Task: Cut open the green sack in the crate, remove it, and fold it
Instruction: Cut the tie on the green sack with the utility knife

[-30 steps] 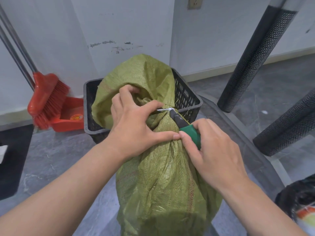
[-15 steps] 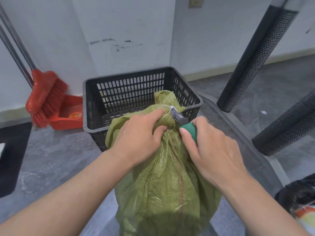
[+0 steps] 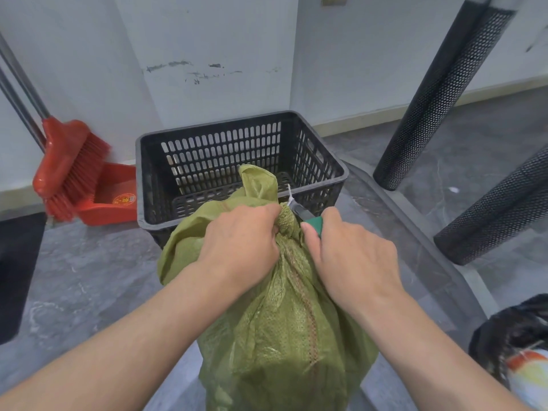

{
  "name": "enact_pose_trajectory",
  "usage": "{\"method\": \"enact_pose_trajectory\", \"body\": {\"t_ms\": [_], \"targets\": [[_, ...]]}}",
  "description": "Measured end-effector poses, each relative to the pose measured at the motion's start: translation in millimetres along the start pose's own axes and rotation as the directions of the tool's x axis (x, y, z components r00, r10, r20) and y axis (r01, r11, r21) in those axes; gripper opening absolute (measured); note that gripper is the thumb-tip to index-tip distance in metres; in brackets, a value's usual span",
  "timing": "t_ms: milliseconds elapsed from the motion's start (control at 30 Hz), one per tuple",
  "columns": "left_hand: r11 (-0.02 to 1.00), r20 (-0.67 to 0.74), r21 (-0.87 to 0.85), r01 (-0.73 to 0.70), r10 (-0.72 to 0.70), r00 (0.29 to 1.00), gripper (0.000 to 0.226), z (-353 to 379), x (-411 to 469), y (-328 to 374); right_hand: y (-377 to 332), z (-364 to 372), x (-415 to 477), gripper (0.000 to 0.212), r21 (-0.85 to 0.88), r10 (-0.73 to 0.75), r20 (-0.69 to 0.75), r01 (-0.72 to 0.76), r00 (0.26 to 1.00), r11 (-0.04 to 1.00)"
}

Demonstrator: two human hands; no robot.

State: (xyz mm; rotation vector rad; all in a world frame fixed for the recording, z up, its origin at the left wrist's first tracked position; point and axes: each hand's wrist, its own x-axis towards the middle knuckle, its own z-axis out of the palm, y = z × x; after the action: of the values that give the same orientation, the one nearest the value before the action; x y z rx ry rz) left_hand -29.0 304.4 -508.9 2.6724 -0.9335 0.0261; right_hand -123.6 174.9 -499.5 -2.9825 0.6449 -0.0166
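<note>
The sack (image 3: pixel 284 336) stands upright in front of the crate (image 3: pixel 237 161), outside it, its gathered neck level with the crate's near rim; the loose top flap leans back over that rim. The left hand (image 3: pixel 240 244) is clenched round the bunched neck, fingers (image 3: pixel 268 216) curled tight into the fabric; the right hand (image 3: pixel 353 262) grips a green-handled knife (image 3: pixel 305 216) just to the right of the neck, its dark blade end touching the knot where a white tie (image 3: pixel 290 195) sticks up. The two hands are nearly touching (only the twisted neck lies between them).

The crate's inside shows bare slatted walls and floor. It sits close to the wall's corner; to its left a red broom (image 3: pixel 68 164) leans with its bristles in a red dustpan (image 3: pixel 112 197), which is just beside the crate's left wall. To the right, two black mesh tubes (image 3: pixel 439 93) slant across, well apart from the crate; grey floor lies open between them. A dark bag (image 3: pixel 513 333) sits at the lower right edge, near the right forearm.
</note>
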Motion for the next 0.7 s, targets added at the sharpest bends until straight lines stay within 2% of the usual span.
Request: {"method": "enact_pose_trajectory", "body": {"t_ms": [233, 300, 367, 400, 467, 567, 700], "targets": [[0.997, 0.085, 0.038, 0.063, -0.067, 0.994, 0.014, -5.7, 1.2, 1.7, -8.9, 7.8, 6.5, 0.038, -0.04, 0.014, 0.033, -0.013, 0.999, 0.999], [0.998, 0.125, 0.053, 0.045, -0.051, 0.991, 0.013, -5.9, -3.5, 2.8, 3.1, 8.6, 16.9, 0.038, 0.034, 0.145, 0.052, -0.146, 0.988, 0.989], [0.999, 0.15, 0.049, 0.022, -0.029, 0.988, 0.015, -2.7, -13.2, 5.9, 27.0, 2.5, 25.7, 0.043, 0.099, 0.319, 0.042, -0.321, 0.947, 0.942], [0.999, 0.136, 0.039, 0.026, -0.031, 0.99, 0.015, -1.9, -15.9, 3.7, 35.3, -0.8, 26.1, 0.044, 0.113, 0.353, 0.015, -0.352, 0.936, 0.929], [0.999, 0.085, -0.014, 0.039, -0.037, 0.996, 0.015, -2.5, -14.4, -7.5, 35.2, -1.8, 23.4, 0.048, 0.142, 0.325, -0.011, -0.32, 0.946, 0.937], [0.99, 0.054, -0.141, 0.021, -0.014, 0.998, 0.008, -5.9, -8.9, -19.4, 18.5, 7.4, 17.5, 0.05, 0.244, 0.235, 0.023, -0.233, 0.972, 0.941], [0.948, 0.082, -0.315, 0.038, -0.013, 0.997, 0.04, -8.9, -12.8, -14.8, 9.2, 12.4, 20.2, 0.048, 0.369, 0.22, 0.018, -0.211, 0.975, 0.905]]}}
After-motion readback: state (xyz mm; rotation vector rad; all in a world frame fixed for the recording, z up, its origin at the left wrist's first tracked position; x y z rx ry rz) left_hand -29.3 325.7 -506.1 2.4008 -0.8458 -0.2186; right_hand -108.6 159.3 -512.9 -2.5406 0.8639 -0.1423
